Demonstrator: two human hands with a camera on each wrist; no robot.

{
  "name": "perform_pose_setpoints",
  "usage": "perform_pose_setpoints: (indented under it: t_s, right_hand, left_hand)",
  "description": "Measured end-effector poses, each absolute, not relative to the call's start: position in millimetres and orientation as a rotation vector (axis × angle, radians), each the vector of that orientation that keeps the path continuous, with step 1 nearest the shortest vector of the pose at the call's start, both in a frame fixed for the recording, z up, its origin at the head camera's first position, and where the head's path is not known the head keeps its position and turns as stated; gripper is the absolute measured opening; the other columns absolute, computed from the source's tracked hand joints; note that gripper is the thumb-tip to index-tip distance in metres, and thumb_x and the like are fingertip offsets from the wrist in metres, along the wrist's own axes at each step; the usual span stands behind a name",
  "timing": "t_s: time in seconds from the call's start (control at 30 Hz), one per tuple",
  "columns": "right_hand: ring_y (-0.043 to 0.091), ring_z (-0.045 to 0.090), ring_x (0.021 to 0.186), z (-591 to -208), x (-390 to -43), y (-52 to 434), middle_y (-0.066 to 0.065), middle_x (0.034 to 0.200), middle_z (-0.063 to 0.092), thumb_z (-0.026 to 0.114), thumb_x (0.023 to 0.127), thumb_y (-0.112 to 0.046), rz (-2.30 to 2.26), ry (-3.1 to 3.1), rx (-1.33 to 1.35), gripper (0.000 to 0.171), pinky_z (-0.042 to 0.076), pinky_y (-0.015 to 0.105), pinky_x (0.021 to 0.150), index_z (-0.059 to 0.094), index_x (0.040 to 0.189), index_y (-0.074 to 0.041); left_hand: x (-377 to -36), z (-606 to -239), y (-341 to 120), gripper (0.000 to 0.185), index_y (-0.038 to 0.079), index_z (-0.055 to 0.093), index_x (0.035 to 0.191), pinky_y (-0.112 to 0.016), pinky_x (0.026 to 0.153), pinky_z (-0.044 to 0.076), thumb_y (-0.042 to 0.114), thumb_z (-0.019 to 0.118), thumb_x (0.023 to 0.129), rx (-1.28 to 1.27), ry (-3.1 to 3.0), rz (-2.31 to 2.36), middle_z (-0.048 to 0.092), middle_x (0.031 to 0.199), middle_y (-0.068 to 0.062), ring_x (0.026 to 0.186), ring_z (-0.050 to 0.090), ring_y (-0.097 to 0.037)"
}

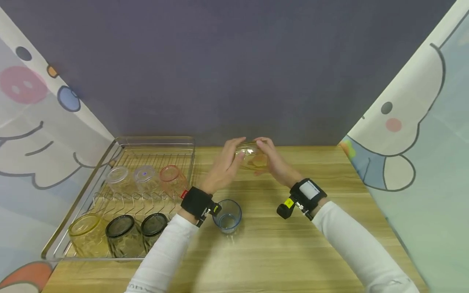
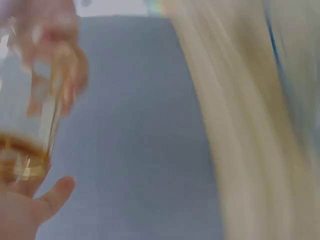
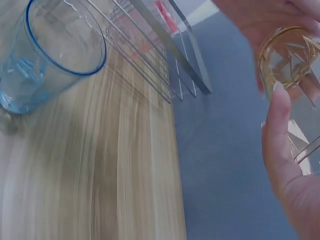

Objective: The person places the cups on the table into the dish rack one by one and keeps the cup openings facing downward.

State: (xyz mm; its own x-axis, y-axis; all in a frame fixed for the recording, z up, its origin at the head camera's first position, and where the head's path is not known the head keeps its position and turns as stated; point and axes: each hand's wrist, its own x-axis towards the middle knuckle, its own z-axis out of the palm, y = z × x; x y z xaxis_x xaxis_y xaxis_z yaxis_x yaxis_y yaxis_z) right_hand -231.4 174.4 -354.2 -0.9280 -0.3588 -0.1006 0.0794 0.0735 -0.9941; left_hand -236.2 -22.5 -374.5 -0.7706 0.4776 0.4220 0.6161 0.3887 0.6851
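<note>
A transparent amber-tinted drinking glass (image 1: 253, 158) lies sideways between my two hands, over the far part of the table. My left hand (image 1: 222, 167) grips its left end, and my right hand (image 1: 277, 163) grips the right end. From the right wrist view, the amber rim of the glass (image 3: 287, 57) is visible, with my right thumb (image 3: 280, 120) against it. In the left wrist view the glass (image 2: 25, 120) is blurred and cut off by the frame. Upright on the table, just right of my left wrist, stands a clear blue-rimmed glass (image 1: 227, 216).
At the left, a metal wire rack (image 1: 157, 141) holds upside-down glasses in two rows. Clear glasses and a pink glass (image 1: 172, 181) stand at the back; a yellow glass (image 1: 88, 236) and two dark glasses are in front. A dark grey wall (image 1: 234, 73) rises behind the wooden table (image 1: 264, 260).
</note>
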Motion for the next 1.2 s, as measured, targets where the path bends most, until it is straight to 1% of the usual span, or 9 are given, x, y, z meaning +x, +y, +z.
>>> perform_pose_setpoints:
  t_s: [0.17,0.33,0.53,0.6,0.7,0.8,0.93,1.03,1.2]
  right_hand:
    - [0.038,0.055,0.116,-353,-227,161,0.02,0.138,0.037,0.029,0.102,-0.051,-1.946,2.051,-0.258,0.047,0.055,0.041,0.071,0.025,0.135,-0.019]
    - [0.027,0.056,0.106,-353,-224,148,0.02,0.143,0.034,0.031,0.1,-0.051,-1.934,2.125,-0.248,0.051,0.054,0.035,0.062,0.025,0.136,-0.015]
    - [0.04,0.044,0.126,-355,-219,141,0.016,0.151,0.023,0.029,0.102,-0.049,-1.893,2.245,-0.231,0.053,0.055,0.037,0.061,0.024,0.138,-0.012]
    - [0.041,0.038,0.13,-358,-218,140,0.017,0.147,0.025,0.029,0.103,-0.049,-1.873,2.274,-0.234,0.051,0.056,0.039,0.063,0.025,0.137,-0.012]
    - [0.039,0.036,0.132,-364,-217,139,0.015,0.142,0.029,0.029,0.104,-0.049,-1.846,2.328,-0.246,0.048,0.057,0.049,0.067,0.027,0.136,-0.014]
    - [0.041,0.039,0.133,-370,-215,138,0.014,0.143,0.031,0.03,0.105,-0.046,-1.815,2.413,-0.284,0.045,0.053,0.057,0.087,0.03,0.136,-0.013]
    - [0.043,0.041,0.136,-378,-212,138,0.015,0.15,0.03,0.031,0.106,-0.042,-1.779,2.488,-0.347,0.045,0.036,0.058,0.111,0.031,0.138,-0.011]
    - [0.041,0.037,0.14,-381,-210,139,0.015,0.153,0.027,0.031,0.105,-0.041,-1.776,2.474,-0.384,0.047,0.032,0.06,0.115,0.03,0.142,-0.011]
    - [0.04,0.027,0.146,-380,-207,146,0.013,0.16,0.017,0.029,0.103,-0.043,-1.753,2.408,-0.456,0.054,0.025,0.065,0.116,0.024,0.15,-0.016]
  left_hand:
    - [-227,-377,-12,0.054,0.004,0.037,0.145,-0.052,0.112,0.036,0.042,0.023,0.109,-0.699,-2.261,-1.914,0.04,0.146,-0.016,0.133,0.042,-0.03]
    - [-216,-370,-5,0.048,0.005,0.044,0.135,-0.053,0.115,0.033,0.04,0.024,0.109,-0.33,-2.125,-2.218,0.042,0.143,-0.011,0.138,0.036,-0.027]
    - [-213,-367,-4,0.043,0.008,0.048,0.132,-0.048,0.106,0.041,0.037,0.027,0.108,-0.153,-2.106,-2.324,0.044,0.14,-0.007,0.134,0.039,-0.027]
    - [-213,-369,-5,0.043,0.009,0.048,0.132,-0.045,0.095,0.049,0.038,0.028,0.107,-0.099,-2.093,-2.403,0.046,0.136,-0.007,0.129,0.043,-0.029]
    - [-213,-373,-6,0.046,0.011,0.047,0.134,-0.043,0.083,0.051,0.042,0.029,0.106,-0.032,-2.074,-2.513,0.046,0.131,-0.01,0.12,0.045,-0.031]
    - [-213,-377,-7,0.05,0.012,0.045,0.137,-0.042,0.077,0.053,0.048,0.03,0.105,-0.002,-2.084,-2.559,0.043,0.133,-0.009,0.12,0.043,-0.028]
    - [-209,-386,-8,0.05,0.01,0.044,0.137,-0.039,0.071,0.057,0.047,0.034,0.105,-0.002,-2.083,-2.545,0.042,0.136,-0.008,0.125,0.042,-0.031]
    - [-205,-390,-8,0.047,0.011,0.045,0.136,-0.037,0.073,0.057,0.045,0.035,0.105,-0.007,-2.08,-2.506,0.045,0.135,-0.008,0.12,0.046,-0.03]
    - [-197,-391,-9,0.042,0.017,0.048,0.132,-0.044,0.089,0.048,0.047,0.035,0.105,-0.027,-2.106,-2.414,0.047,0.132,-0.004,0.115,0.048,-0.026]
